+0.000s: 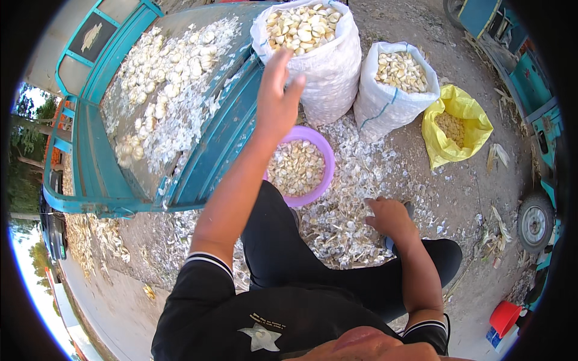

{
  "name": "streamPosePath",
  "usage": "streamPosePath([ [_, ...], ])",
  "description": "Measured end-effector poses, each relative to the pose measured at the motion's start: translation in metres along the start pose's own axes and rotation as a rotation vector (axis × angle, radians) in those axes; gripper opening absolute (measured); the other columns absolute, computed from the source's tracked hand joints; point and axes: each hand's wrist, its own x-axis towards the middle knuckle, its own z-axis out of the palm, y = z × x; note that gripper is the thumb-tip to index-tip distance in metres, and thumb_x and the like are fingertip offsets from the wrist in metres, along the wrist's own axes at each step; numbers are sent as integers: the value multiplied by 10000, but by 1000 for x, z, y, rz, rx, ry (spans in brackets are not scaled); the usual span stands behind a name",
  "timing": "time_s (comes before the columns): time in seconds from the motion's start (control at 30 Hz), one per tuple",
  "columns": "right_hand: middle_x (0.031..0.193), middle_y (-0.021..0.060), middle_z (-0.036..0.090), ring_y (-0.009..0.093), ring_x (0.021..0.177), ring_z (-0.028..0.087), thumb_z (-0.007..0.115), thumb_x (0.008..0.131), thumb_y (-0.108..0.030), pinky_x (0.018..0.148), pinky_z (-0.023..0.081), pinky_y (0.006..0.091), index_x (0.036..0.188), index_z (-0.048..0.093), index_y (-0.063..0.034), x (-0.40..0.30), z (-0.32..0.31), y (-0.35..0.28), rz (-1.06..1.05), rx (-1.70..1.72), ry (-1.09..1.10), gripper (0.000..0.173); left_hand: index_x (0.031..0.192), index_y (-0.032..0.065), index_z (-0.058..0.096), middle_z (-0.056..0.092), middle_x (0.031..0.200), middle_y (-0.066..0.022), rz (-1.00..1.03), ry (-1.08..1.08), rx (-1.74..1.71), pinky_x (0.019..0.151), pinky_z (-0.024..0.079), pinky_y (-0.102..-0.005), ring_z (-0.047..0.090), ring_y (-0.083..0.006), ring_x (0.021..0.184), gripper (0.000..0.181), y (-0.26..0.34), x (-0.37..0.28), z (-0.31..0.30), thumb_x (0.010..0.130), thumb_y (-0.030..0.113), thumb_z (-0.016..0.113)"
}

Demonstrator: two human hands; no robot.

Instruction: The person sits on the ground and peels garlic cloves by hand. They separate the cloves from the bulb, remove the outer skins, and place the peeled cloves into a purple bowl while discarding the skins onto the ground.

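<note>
My left hand (277, 97) is stretched forward with thumb and fingers apart, and nothing shows in it. Its fingertips overlap the near rim of a large white woven sack (332, 79) full of peeled-apart garlic cloves (305, 29); whether they touch it I cannot tell. Below that hand, a purple plastic basin (329, 158) on the ground holds more loose cloves (295, 169). My right hand (390, 219) hovers by my right knee, above a litter of garlic skins (347, 225). Its thumb and fingers are parted, with nothing visible between them.
At left, a teal metal cargo bed (216, 135) carries garlic bulbs (171, 67) and skins. A smaller white sack (384, 113) and a yellow sack (474, 124), both holding cloves, stand right. Farther right are a teal vehicle's wheel (535, 223) and a red bucket (504, 318).
</note>
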Motion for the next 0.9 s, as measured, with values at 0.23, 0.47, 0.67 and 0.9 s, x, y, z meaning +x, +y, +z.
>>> streamPosePath([
  [0.23,1158,197,765,418,1086,763,831,945,-325,920,613,535,1368,713,-70,53,-21,-9,-165,91,-4,508,1837,336,155,99,1892,-235,-198,-308,859,1379,119,-664,49,-535,1728,960,-57,221,0,1064,847,405],
  [0.47,1195,180,750,416,1156,729,848,940,-305,980,598,518,1460,698,-90,46,-53,20,-32,102,-28,582,1829,352,198,60,1898,-227,-246,-495,1020,1349,45,-734,27,-475,1745,831,-118,246,70,1119,758,346],
  [0.67,1204,174,747,408,1175,720,861,930,-285,996,594,509,1464,699,-88,54,-74,28,-38,98,19,593,1804,296,323,44,1901,-214,-222,-375,1085,1359,41,-699,9,-433,1755,813,-156,287,85,1105,696,434],
  [0.9,1168,199,752,416,1102,750,839,944,-298,930,621,519,1420,711,-90,63,-57,28,-94,115,66,535,1704,183,497,122,1871,-233,-264,-644,827,1370,178,-585,181,-471,1702,748,-150,307,71,1095,617,506],
])
